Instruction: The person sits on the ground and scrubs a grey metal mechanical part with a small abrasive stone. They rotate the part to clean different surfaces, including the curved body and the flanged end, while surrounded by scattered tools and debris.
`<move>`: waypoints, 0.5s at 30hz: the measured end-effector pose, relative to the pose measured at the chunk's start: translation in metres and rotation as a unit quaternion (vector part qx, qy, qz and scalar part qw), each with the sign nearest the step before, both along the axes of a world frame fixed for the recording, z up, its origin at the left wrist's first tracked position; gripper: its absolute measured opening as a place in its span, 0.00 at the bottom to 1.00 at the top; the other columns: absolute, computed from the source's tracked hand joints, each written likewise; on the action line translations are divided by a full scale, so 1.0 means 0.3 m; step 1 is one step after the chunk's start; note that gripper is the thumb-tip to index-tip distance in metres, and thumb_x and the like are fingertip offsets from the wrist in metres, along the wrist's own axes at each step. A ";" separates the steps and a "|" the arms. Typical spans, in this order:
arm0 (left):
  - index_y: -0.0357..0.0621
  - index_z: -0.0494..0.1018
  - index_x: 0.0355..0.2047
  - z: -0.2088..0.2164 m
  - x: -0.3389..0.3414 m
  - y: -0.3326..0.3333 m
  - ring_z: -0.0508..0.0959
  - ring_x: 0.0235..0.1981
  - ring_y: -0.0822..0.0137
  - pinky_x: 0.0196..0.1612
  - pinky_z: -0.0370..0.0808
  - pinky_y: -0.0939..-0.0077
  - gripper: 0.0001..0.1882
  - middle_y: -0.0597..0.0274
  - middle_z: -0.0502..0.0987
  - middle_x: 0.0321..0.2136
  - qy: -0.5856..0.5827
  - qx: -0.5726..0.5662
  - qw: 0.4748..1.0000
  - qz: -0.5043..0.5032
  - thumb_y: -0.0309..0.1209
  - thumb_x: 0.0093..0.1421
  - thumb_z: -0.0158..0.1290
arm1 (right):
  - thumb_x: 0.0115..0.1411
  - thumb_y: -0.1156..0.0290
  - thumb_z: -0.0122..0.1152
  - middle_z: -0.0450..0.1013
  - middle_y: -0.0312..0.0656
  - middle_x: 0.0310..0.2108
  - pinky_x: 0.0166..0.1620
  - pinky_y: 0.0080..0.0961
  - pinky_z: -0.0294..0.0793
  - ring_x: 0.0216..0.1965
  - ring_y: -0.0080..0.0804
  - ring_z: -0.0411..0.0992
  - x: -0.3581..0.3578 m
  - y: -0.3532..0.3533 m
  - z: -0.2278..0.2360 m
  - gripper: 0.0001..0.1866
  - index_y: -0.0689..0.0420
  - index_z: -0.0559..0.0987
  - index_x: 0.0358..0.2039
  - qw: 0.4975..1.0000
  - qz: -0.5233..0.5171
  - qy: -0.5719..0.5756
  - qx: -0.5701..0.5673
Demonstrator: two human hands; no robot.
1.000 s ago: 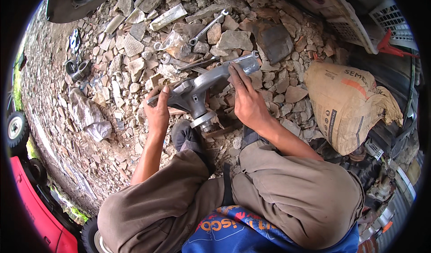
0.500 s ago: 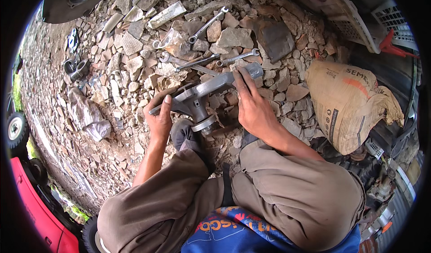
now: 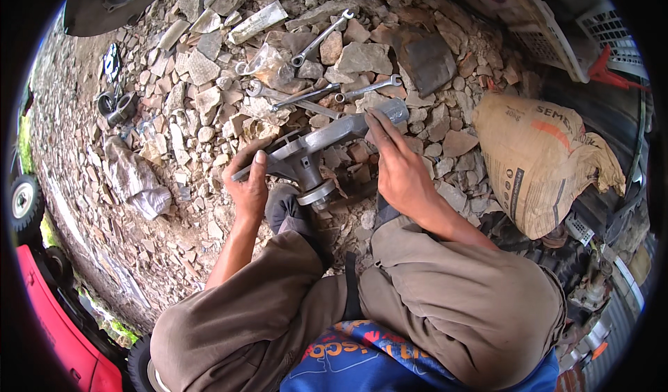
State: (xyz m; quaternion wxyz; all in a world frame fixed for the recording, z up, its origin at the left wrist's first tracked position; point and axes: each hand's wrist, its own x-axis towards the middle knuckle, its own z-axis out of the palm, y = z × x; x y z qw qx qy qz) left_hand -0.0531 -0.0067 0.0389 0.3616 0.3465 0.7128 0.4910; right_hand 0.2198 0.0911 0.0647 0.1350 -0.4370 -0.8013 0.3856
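Note:
A grey cast-metal water pump (image 3: 306, 157), with a long pipe arm and a round hub flange, is held above the rubble between my knees. My left hand (image 3: 248, 184) grips its flat plate end, thumb on top and fingers behind. At the other side, my right hand (image 3: 402, 169) holds the pipe near its open end, fingers laid along it; the thumb is hidden. Just beyond the pump lie several wrenches: a combination wrench (image 3: 323, 38), a shorter one (image 3: 369, 89) and a larger open-ended one (image 3: 296, 99).
Broken stone and tile cover the ground. A torn brown paper sack (image 3: 522, 162) stands at right, beside plastic crates (image 3: 612, 37). Black rings (image 3: 118, 106) and a crumpled grey bag (image 3: 136, 176) lie at left. A red vehicle (image 3: 62, 315) is at lower left.
My right hand has shifted slightly right and down along the pipe, its fingers drawn in a little. The pump has turned slightly in my hold. My left hand has hardly moved.

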 end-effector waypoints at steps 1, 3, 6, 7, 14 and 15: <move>0.35 0.84 0.49 0.002 0.003 -0.001 0.81 0.40 0.70 0.47 0.77 0.74 0.17 0.58 0.86 0.40 -0.004 0.005 1.000 0.002 0.36 0.70 0.58 | 0.62 0.84 0.48 0.60 0.59 0.72 0.60 0.47 0.79 0.62 0.66 0.71 0.018 0.038 -0.022 0.34 0.64 0.63 0.71 0.999 -0.019 0.038 -0.027; 0.35 0.84 0.49 -0.001 0.004 0.005 0.81 0.40 0.70 0.47 0.77 0.74 0.17 0.58 0.85 0.40 -0.022 -0.007 1.000 0.003 0.36 0.70 0.58 | 0.62 0.85 0.49 0.59 0.60 0.73 0.59 0.47 0.79 0.62 0.65 0.71 0.055 0.094 -0.027 0.35 0.64 0.63 0.71 0.999 -0.050 -0.018 0.005; 0.35 0.84 0.48 -0.012 0.002 -0.001 0.80 0.40 0.71 0.46 0.77 0.75 0.17 0.59 0.85 0.39 -0.024 -0.005 1.000 0.000 0.36 0.70 0.58 | 0.61 0.87 0.48 0.58 0.61 0.72 0.59 0.45 0.80 0.60 0.64 0.74 0.012 0.010 -0.030 0.36 0.64 0.61 0.72 1.000 -0.003 0.002 0.009; 0.35 0.84 0.48 -0.009 0.004 -0.001 0.80 0.40 0.71 0.46 0.76 0.75 0.17 0.59 0.85 0.39 -0.025 0.002 1.000 0.002 0.36 0.70 0.58 | 0.61 0.87 0.48 0.58 0.61 0.72 0.59 0.45 0.80 0.60 0.64 0.74 0.015 0.015 -0.038 0.36 0.64 0.61 0.72 1.000 -0.019 0.006 0.012; 0.36 0.84 0.47 -0.002 -0.001 0.011 0.78 0.35 0.74 0.42 0.74 0.78 0.15 0.65 0.83 0.34 -0.030 -0.011 0.999 0.011 0.36 0.70 0.59 | 0.61 0.89 0.48 0.59 0.61 0.72 0.59 0.45 0.80 0.60 0.58 0.75 -0.005 0.006 -0.010 0.38 0.64 0.59 0.74 0.999 -0.013 -0.018 0.025; 0.36 0.84 0.47 0.004 0.000 0.014 0.78 0.35 0.74 0.42 0.74 0.78 0.15 0.65 0.83 0.34 -0.033 -0.016 0.999 0.013 0.36 0.70 0.59 | 0.61 0.88 0.47 0.59 0.61 0.72 0.58 0.45 0.81 0.60 0.59 0.74 0.000 0.011 -0.030 0.38 0.64 0.59 0.74 0.999 -0.026 -0.002 0.034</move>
